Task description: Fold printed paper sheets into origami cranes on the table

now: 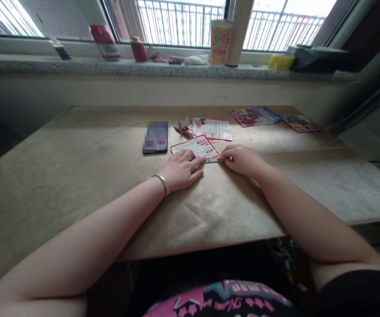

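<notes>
A white printed card with a red border lies slanted on the table in front of me. My left hand rests over its near edge with the fingers spread, a silver bangle on the wrist. At the card's near right corner, my right hand has thumb and finger pinched on the edge. Just beyond lies a pile of similar printed cards, partly overlapped by the nearer one. Beside that pile is a small crumpled colourful wrapper. The lower edge of the nearer card is partly hidden by my fingers.
A phone lies left of the cards on the beige-covered table. Colourful printed packs and another pack lie at the back right. The windowsill holds a red can, a patterned cup and a yellow object.
</notes>
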The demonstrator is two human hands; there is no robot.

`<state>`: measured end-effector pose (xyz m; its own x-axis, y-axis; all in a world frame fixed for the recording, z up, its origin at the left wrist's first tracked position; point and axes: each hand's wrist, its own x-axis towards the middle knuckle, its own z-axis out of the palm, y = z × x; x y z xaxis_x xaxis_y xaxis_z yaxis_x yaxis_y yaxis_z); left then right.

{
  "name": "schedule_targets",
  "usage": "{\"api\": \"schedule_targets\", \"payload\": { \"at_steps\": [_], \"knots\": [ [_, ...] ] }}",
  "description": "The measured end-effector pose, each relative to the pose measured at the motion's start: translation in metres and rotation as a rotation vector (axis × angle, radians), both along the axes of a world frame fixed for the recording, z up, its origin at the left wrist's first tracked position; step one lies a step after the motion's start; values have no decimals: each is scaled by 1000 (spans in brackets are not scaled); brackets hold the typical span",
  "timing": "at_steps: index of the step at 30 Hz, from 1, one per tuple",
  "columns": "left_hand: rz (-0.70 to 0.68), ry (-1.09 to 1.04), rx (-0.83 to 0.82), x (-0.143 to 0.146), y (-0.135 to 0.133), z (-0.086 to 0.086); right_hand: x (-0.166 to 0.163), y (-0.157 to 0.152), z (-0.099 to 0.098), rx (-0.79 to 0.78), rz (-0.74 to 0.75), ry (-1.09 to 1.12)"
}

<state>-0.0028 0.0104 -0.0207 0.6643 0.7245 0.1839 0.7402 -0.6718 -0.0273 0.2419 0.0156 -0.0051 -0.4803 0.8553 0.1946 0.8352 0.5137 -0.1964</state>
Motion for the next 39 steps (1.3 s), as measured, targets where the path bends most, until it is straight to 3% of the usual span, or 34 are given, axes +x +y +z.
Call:
{"api": "schedule_targets", "payload": {
  "at_steps": [5,13,23,39],
  "knots": [
    [-7,-2,0,0,0,2,5,4,-5,23,11,43],
    [-24,13,25,1,-1,3,-15,-6,-6,127,97,-41],
    [-16,19,17,1,-1,3,-18,-5,-6,94,56,-55],
    [-31,49,33,-1,2,0,6,0,7,-12,-30,-144]
  ]
}}
